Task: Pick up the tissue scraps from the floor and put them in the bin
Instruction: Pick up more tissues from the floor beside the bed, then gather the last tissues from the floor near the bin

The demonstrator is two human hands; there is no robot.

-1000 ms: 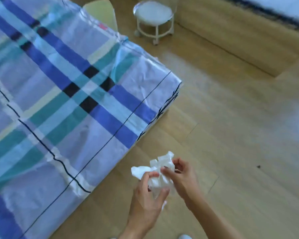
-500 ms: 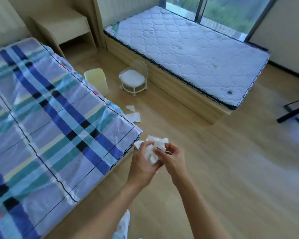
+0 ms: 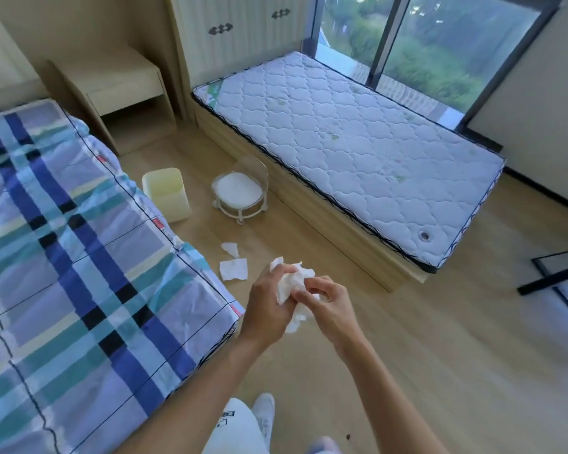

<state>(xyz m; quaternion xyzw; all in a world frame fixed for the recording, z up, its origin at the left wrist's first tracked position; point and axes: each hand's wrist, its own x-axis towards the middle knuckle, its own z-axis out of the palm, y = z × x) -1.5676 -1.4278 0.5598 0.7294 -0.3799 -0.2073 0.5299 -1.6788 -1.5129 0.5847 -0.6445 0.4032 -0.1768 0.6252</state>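
A crumpled wad of white tissue (image 3: 292,283) is held in front of me between my left hand (image 3: 269,309) and my right hand (image 3: 328,306), both closed on it. Two tissue scraps lie on the wooden floor just beyond my hands: a flat squarish one (image 3: 233,269) and a smaller one (image 3: 231,249) behind it. The pale yellow bin (image 3: 168,194) stands open on the floor farther back, tight against the plaid bed.
A bed with a blue and teal plaid sheet (image 3: 63,257) fills the left. A small white round stool (image 3: 240,194) stands right of the bin. A bare quilted mattress on a low wooden base (image 3: 341,142) runs along the right. A dark chair leg (image 3: 551,280) is at far right.
The view has lifted from the floor to the room, bringing the bin, stool and two floor scraps into sight. Both hands keep hold of the tissue wad throughout.
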